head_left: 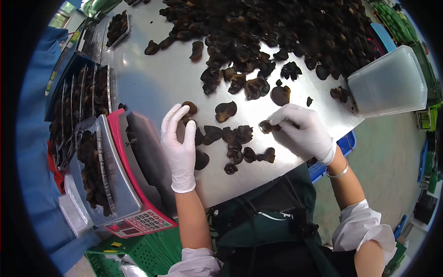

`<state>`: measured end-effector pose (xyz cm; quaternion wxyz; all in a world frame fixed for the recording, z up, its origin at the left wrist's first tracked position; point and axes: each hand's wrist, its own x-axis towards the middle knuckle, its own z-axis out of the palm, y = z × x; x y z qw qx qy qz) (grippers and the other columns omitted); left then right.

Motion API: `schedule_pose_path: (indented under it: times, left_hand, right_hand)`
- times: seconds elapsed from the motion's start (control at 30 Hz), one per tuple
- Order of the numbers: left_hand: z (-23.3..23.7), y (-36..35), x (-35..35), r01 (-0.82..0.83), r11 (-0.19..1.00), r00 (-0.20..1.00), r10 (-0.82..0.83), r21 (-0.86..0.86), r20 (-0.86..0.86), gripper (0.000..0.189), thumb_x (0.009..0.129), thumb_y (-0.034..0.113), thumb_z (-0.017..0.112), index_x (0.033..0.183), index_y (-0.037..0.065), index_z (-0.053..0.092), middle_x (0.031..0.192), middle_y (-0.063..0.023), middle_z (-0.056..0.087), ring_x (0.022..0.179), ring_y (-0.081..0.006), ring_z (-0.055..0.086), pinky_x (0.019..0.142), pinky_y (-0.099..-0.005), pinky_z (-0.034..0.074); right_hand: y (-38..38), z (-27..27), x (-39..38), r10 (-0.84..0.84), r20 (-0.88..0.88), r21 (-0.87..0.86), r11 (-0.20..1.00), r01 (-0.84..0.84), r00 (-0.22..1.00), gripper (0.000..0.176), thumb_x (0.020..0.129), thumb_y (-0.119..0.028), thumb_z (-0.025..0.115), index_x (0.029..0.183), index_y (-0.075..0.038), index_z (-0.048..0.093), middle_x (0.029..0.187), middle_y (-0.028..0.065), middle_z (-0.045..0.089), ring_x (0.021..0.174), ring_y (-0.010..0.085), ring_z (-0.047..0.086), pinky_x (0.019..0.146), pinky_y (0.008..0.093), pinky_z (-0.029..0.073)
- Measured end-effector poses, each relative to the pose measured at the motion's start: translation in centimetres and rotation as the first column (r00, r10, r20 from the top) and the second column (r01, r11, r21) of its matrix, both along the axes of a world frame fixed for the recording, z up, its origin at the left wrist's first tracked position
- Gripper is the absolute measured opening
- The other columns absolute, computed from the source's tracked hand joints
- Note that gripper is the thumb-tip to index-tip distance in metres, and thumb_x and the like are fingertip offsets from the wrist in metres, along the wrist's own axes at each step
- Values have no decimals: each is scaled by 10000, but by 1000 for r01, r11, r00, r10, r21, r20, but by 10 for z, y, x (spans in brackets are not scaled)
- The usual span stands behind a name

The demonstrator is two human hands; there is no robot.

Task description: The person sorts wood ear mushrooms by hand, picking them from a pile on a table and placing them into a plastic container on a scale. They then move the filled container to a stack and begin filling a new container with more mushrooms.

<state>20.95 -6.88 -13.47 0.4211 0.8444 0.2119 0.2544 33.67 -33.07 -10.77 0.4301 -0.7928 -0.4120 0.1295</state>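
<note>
Both hands wear white gloves over a metal table (152,78). My right hand (300,129) pinches a small dark fungus piece (265,126) between thumb and fingertips, just above or at the table surface. My left hand (179,143) has its fingers apart, palm down, beside a few dark pieces (201,159); its fingertips are close to a brown piece (189,108), and whether they touch it is unclear. Between the hands lie several loose dark pieces (234,135) and a rounder brown one (225,111).
A large dark fungus heap (258,27) covers the table's far side. At left stand a red-edged scale (121,161) with a filled tray (94,171) and stacked filled trays (78,99). A clear plastic container (387,83) sits at the right edge. Green crates (138,254) stand below left.
</note>
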Motion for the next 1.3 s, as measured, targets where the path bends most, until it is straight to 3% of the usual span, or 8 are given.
schedule_pose_path:
  times: [0.53, 0.6, 0.73, 0.83, 0.9, 0.97, 1.07, 1.3]
  left_hand:
    - [-1, 0, 0, -11, 999, 1000, 12, -40, 9, 291, 919, 75, 662, 1207, 54, 693, 1313, -125, 619, 1243, -262, 567, 1096, -372, 407]
    - [0, 0, -1, -18, 999, 1000, 18, -42, 9, 286, 922, 79, 659, 1205, 53, 694, 1312, -126, 620, 1241, -263, 569, 1095, -372, 408]
    - [0, 1, -1, -19, 998, 1000, 20, -58, 21, 273, 931, 90, 650, 1197, 50, 697, 1299, -127, 630, 1230, -266, 577, 1092, -372, 411]
    - [2, -3, 2, -8, 1000, 1000, 8, -28, 10, 268, 931, 89, 649, 1192, 46, 698, 1291, -126, 637, 1225, -271, 584, 1089, -375, 417]
    - [3, -5, 3, -1, 1000, 1000, 1, 0, -4, 268, 931, 80, 645, 1192, 49, 698, 1284, -126, 643, 1226, -272, 587, 1090, -377, 418]
    - [-1, -4, 4, 4, 1000, 1000, -4, 5, -5, 266, 933, 76, 641, 1191, 47, 699, 1281, -126, 646, 1228, -270, 586, 1090, -377, 417]
    - [-1, -3, 3, 17, 1000, 1000, -17, 8, 10, 264, 940, 66, 627, 1193, 42, 699, 1278, -123, 652, 1231, -265, 588, 1089, -376, 418]
    - [-4, 1, -1, -22, 999, 1000, 22, -46, 7, 260, 938, 45, 620, 1185, 36, 702, 1270, -124, 656, 1220, -258, 596, 1085, -374, 425]
  right_hand:
    - [20, -14, -11, 10, 165, -103, 995, 7, 986, 144, 864, -27, 661, 1005, -26, 684, 942, 123, 625, 844, 264, 621, 795, 349, 512]
    - [-3, 14, -8, -52, -240, -55, 998, 40, 969, 139, 872, 13, 638, 998, -17, 688, 918, 88, 656, 803, 186, 630, 774, 308, 506]
    - [-120, 41, -20, -606, -414, -25, 754, 657, 679, 115, 916, -27, 650, 1016, 14, 690, 999, 54, 691, 876, 117, 630, 819, 273, 508]
    - [-178, 19, -33, -809, -271, 19, 538, 843, 522, 179, 931, -33, 638, 1093, 31, 678, 1009, 38, 683, 902, 121, 631, 834, 260, 503]
    - [-186, 9, -41, -495, 801, -77, 473, 878, 337, 203, 957, -32, 609, 1142, 31, 665, 1031, 24, 678, 919, 118, 622, 837, 260, 501]
    - [-135, 17, -53, -875, -33, 85, 480, 873, 484, 213, 951, -35, 620, 1153, -1, 675, 1045, 46, 693, 928, 172, 645, 844, 294, 513]
    - [-53, 13, -62, -427, 182, 27, 902, 430, 886, 316, 839, -2, 673, 1153, -38, 684, 1078, 127, 688, 915, 280, 656, 823, 343, 527]
    - [-23, -28, -54, -180, 198, -32, 981, 190, 964, 306, 822, 4, 672, 1117, -76, 677, 1011, 92, 643, 959, 290, 630, 812, 369, 527]
